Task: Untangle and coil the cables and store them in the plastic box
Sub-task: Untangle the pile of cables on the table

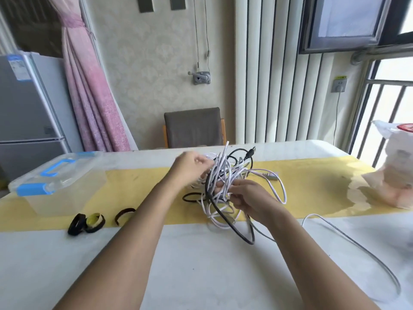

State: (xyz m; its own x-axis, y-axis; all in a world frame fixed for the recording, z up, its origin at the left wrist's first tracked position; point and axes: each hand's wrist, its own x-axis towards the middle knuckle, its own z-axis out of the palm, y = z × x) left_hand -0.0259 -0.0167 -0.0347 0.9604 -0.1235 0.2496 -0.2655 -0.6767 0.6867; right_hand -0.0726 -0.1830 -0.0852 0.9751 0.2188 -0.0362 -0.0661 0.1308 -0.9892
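Smeared by motion around the left grip (190,166), so no telling whether curled on a white strand or only touching the cable tangle (223,173) just to its right. Clearer at the right grip (248,198): curled round a bunch of white strands on the near side of the tangle, fingertips partly buried among the loops. Held up between the two grips, above the surface (201,265), standing roughly upright, long axis running from low by the right grip to white ends poking up and away beyond both. Impossible to follow any single strand through the knot. Sticking out near the top, to the right of the left grip, a black plug (250,153), pointing up and away. Hanging below the right grip toward the wearer, a black cable (225,218), looped onto the surface. Out to the right of the right grip, a pale cable (357,242) in a wide arc, blurred near the lower edge. Well left of the left grip, the plastic box (55,182), lid on, blue latch facing the wearer. Nearer, left of both grips, dark strap rings (95,222) at the edge of a yellow runner (312,184). Far right, a white bag (397,166), cut off by the frame.
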